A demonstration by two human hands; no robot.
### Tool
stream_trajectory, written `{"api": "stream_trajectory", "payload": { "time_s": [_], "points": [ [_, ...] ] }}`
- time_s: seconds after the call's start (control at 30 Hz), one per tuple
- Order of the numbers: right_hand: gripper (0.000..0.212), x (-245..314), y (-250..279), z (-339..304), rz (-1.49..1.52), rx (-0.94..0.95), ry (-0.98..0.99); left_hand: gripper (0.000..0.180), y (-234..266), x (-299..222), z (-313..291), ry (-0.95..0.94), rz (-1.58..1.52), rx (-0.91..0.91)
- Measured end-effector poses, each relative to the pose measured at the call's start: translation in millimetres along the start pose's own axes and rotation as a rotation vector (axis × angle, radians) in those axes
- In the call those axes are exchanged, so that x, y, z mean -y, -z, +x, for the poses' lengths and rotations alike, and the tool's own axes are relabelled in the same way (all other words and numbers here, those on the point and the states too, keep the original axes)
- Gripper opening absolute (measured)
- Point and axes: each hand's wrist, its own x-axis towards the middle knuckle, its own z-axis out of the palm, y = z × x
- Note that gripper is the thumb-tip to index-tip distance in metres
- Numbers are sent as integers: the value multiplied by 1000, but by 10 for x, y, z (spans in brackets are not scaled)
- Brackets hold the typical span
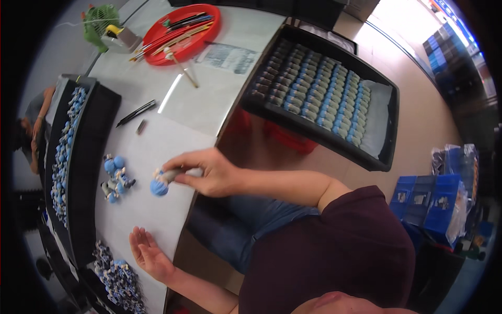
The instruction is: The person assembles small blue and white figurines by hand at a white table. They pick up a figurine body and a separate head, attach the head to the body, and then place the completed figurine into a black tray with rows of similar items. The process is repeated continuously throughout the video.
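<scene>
My right hand (209, 170) pinches a small figurine (159, 187) between thumb and fingers, above the white tabletop (157, 209). The figurine has a grey body and a rounded, ribbed blue part tilted down to the left. My left hand (151, 256) is held lower in the picture, open and palm up, fingers apart and nothing in it. Several small blue, grey and white figurines (117, 178) lie in a loose cluster left of my right hand. Beside my left hand spreads a heap of small dark, blue and white pieces (117, 280).
A black pen (137, 112) and a small greyish block (141, 126) lie on the table. Farther up sit a red round tray (213, 21) of tools and a green fan (102, 23). Black trays of figurines stand left (86, 172) and right (392, 125). Another person (39, 125) sits far left.
</scene>
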Motion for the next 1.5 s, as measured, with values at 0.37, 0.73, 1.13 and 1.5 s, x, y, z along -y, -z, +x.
{"api": "stream_trajectory", "payload": {
  "time_s": [0.37,0.73,1.13,1.5],
  "points": [
    [22,-389,4017,-1314,-898,-1058,-164,34,-20,-46,9,59,176,-176],
    [24,-560,5738,-2267,-1388,-1125,-729,36,-164,-29,36,48,276,-254],
    [25,-789,5963,-2130,-1526,-1010,-890,35,-137,-19,33,43,308,-257],
    [38,-691,6000,-2171,-1514,-838,-994,34,-228,6,59,46,334,-268]
  ]
}}
